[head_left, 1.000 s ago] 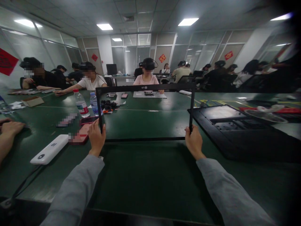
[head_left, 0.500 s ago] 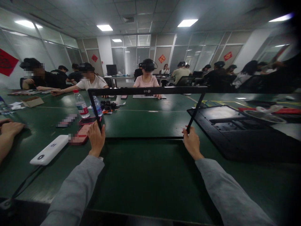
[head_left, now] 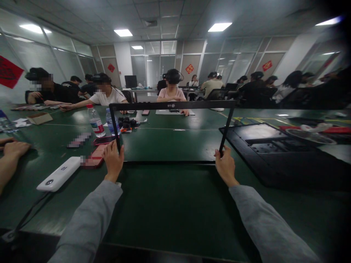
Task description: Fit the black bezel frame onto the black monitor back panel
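A thin black screen bezel (head_left: pixel 172 106) with an LG logo, nothing inside its frame, stands tilted above the green table (head_left: pixel 170 212). My left hand (head_left: pixel 113 161) grips its left side near the lower corner, thumb inward and fingers behind. Around the lower part of the right side, my right hand (head_left: pixel 225 165) is closed in the same way. The bezel's lower bar is at or close to the tabletop; whether it touches I cannot tell. Through the opening, the far tabletop and a seated person in pink are visible.
On the left lie a white power bank (head_left: pixel 60 173) with a cable, a red phone case (head_left: pixel 95 156), and two bottles, one a red-capped bottle (head_left: pixel 95 120). Another person's hand (head_left: pixel 16 148) rests at far left. A large black panel (head_left: pixel 274 157) lies on the right.
The bezel's top bar looks narrower and slightly lower, its upper corners drawn inward, so its tilt has changed a little. Both hands keep their hold in nearly the same place.
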`<action>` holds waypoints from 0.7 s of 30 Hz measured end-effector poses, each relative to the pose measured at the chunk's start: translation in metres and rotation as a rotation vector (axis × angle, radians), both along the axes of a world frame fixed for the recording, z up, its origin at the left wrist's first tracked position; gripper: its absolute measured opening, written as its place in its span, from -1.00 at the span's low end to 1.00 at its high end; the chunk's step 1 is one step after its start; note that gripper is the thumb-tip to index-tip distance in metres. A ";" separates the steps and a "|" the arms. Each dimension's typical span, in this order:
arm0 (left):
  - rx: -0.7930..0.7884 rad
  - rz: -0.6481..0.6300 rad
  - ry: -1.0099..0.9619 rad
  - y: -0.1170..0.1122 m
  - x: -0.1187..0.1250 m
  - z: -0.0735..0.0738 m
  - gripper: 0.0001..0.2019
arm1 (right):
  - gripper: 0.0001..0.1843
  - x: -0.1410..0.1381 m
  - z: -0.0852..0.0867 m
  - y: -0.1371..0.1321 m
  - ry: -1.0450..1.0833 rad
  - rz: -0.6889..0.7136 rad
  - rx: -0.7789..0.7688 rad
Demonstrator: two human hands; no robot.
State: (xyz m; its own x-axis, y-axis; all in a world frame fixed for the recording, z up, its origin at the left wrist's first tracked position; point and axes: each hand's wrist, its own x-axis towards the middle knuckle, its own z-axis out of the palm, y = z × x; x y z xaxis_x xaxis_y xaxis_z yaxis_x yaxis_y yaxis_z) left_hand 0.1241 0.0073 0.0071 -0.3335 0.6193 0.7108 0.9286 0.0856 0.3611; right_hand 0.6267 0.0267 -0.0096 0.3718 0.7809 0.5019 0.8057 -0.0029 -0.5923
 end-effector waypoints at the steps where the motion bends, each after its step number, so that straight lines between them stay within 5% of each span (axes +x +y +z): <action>1: -0.004 0.000 -0.002 0.000 0.000 0.001 -0.44 | -0.33 -0.001 0.001 -0.001 -0.002 -0.002 0.001; 6: -0.051 -0.008 -0.011 0.000 -0.001 0.000 -0.48 | -0.40 0.000 0.000 -0.001 -0.043 -0.007 -0.007; 12: -0.319 -0.043 -0.019 0.005 -0.005 -0.009 -0.58 | -0.48 0.013 -0.018 0.014 -0.187 0.055 0.046; 21: -0.489 -0.099 -0.083 0.008 -0.011 -0.020 -0.63 | -0.54 0.029 -0.040 0.028 -0.280 0.052 -0.093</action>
State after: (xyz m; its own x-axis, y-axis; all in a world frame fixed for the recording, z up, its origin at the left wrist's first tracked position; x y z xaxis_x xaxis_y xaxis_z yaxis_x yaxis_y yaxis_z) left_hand 0.1132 0.0153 -0.0128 -0.2990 0.9047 0.3035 0.9109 0.1757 0.3734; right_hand 0.6561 0.0549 -0.0499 0.1875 0.8429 0.5043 0.9381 -0.0015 -0.3464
